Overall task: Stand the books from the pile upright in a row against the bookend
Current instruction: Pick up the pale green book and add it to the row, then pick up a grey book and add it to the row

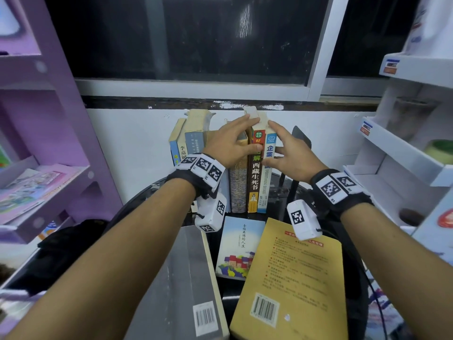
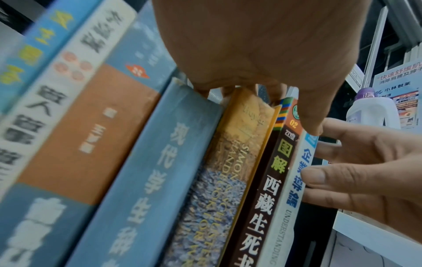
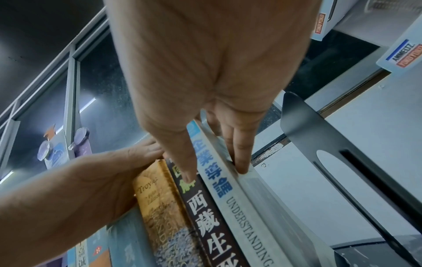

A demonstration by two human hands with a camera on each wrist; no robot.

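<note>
The bookend (image 3: 303,126) is smooth, matt black metal. The white-spined book (image 3: 246,216) nearest it has a glossy paper cover, its page edges matt. The table (image 1: 228,290) is dark and shiny; at its near edge the yellow book (image 1: 294,273) looks matt.

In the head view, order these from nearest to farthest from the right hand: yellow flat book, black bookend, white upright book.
1. white upright book, pinched by the right hand.
2. black bookend, just behind, to its right.
3. yellow flat book, lying nearer the person.
</note>
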